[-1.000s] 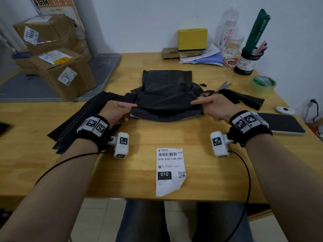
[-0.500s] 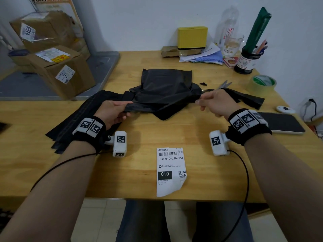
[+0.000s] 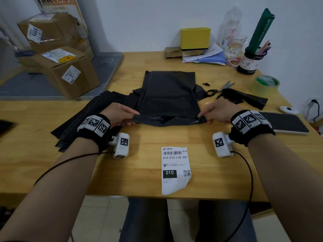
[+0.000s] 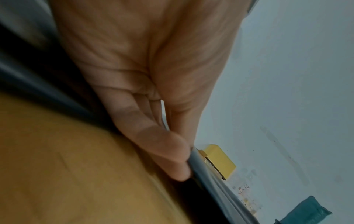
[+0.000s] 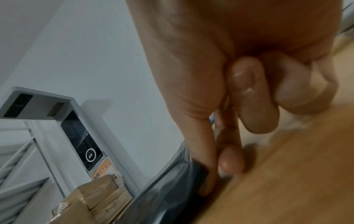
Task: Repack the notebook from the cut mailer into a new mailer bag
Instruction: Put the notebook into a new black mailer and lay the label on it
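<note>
Wooden table (image 3: 143, 172) bears one black mailer bag (image 3: 168, 96), one shipping label (image 3: 175, 169) at 6 o'clock, two cardboard boxes (image 3: 69, 70) at 10. Left hand (image 3: 117, 114) and right hand (image 3: 220, 111) each pinch a near corner; only the wrist views show thumbs clamped against fingers (image 4: 164, 145).

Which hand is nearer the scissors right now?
Right. The right hand pinches the black mailer bag's near right corner, just below the scissors. The left hand pinches the opposite corner, across the bag.

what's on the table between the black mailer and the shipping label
Nothing: in the head view, bare wood separates the mailer from the label. The wrist cameras flank that stretch, off to each side.
</note>
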A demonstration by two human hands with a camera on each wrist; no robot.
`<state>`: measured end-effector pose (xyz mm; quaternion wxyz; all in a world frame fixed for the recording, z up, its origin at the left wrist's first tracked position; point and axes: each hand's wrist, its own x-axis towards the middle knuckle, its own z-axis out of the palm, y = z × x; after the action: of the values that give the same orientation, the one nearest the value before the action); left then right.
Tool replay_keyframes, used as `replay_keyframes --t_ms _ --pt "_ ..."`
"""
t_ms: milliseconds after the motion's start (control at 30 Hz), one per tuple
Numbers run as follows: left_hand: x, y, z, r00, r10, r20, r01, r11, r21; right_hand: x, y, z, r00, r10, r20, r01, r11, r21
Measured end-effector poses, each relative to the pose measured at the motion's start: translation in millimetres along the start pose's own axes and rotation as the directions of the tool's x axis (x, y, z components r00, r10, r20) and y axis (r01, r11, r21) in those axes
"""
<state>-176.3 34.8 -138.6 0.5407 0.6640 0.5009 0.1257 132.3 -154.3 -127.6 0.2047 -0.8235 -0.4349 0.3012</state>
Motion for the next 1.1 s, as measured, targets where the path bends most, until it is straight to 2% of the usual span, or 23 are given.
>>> replay_keyframes --t_ms 133,300,733,967,1100 --pt "1.7 -0.3 -0.7 1.0 -0.019 -0.019 0.019 1.0 -0.011 1.0 4.5 3.1 1.0 0.005 -0.026 -0.004 1.0 0.006" --pt "2.5 -1.0 -4.7 0.999 -0.035 0.012 0.036 0.995 -0.09 0.7 8.4 5.2 0.998 -0.013 -0.061 0.014 1.0 0.013" --pt "0.2 2.0 -3.8 0.999 -0.037 0.009 0.037 0.999 -0.035 -3.8 4.2 8.8 0.999 0.011 -0.045 -0.01 1.0 0.02" --pt "-0.6 9.9 -9.1 0.995 -0.096 0.019 0.094 0.993 0.074 6.7 7.8 6.3 0.997 0.059 0.044 -0.059 0.998 -0.009" --pt "1.0 14.3 -9.8 0.989 -0.148 -0.021 0.149 0.966 0.213 9.0 3.9 6.3 0.994 0.091 0.066 -0.088 0.995 -0.047"
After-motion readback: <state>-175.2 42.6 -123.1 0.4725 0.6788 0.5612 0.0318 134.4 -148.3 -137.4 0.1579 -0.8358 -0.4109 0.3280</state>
